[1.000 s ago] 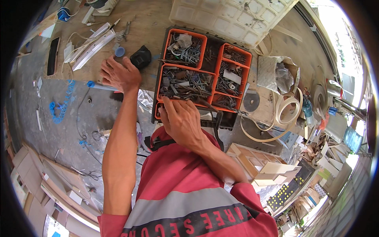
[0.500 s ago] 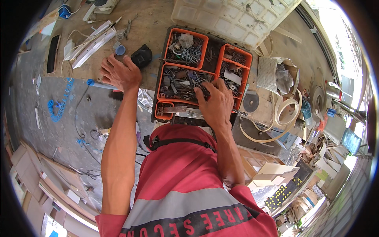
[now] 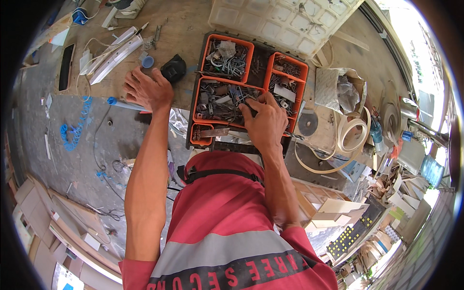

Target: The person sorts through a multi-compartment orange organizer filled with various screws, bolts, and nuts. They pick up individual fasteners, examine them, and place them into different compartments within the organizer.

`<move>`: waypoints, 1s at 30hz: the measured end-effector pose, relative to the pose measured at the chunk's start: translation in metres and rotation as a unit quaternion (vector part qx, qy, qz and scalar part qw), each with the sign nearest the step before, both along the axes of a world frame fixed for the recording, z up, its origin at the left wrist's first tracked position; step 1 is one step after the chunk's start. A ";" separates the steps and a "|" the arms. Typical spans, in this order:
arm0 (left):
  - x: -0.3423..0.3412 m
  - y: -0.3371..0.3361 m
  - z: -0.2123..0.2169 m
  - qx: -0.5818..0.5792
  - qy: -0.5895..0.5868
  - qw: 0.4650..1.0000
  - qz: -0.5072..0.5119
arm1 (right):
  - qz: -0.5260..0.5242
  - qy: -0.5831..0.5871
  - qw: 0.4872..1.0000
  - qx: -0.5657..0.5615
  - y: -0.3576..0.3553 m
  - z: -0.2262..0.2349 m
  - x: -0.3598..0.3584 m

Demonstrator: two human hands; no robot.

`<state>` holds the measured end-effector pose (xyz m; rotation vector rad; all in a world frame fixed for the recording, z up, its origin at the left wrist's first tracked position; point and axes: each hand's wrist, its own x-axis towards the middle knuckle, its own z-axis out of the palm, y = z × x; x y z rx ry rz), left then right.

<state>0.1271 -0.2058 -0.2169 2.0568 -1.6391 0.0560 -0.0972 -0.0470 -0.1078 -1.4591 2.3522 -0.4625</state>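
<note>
My left hand (image 3: 149, 91) lies on the near edge of the wooden workbench with its fingers spread and nothing in it. Beside its fingertips are a blue round cap (image 3: 147, 62) and a black tape measure-like case (image 3: 173, 68). My right hand (image 3: 265, 119) reaches into the middle orange bin (image 3: 194, 107) of an open organizer case, thumb and fingers bent together over the mixed screws and metal fittings (image 3: 222, 100). What its fingertips pinch, if anything, is hidden. A flat metal strip (image 3: 214, 132) lies across the small front bin.
The case's translucent lid (image 3: 275, 24) stands open behind. More orange bins of screws (image 3: 229, 65) surround my right hand. A grinding disc (image 3: 307, 124), a torn box (image 3: 340, 92) and coiled edging strip (image 3: 353, 135) lie to the right. Metal profiles (image 3: 113, 55) and a dark phone-like slab (image 3: 66, 66) lie left.
My right hand has shifted slightly within the middle bin, its fingers drawing closer over the fittings. My left hand stays in place.
</note>
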 end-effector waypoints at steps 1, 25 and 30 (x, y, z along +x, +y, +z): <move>0.000 0.000 0.000 -0.001 -0.002 1.000 0.000 | 0.027 0.033 0.999 -0.006 0.000 0.002 0.000; 0.001 -0.002 -0.003 -0.015 -0.012 1.000 -0.001 | -0.015 -0.264 0.964 -0.009 0.020 0.031 -0.020; 0.000 -0.001 -0.001 -0.006 -0.009 1.000 -0.003 | -0.060 -0.312 0.934 -0.164 0.041 0.023 -0.025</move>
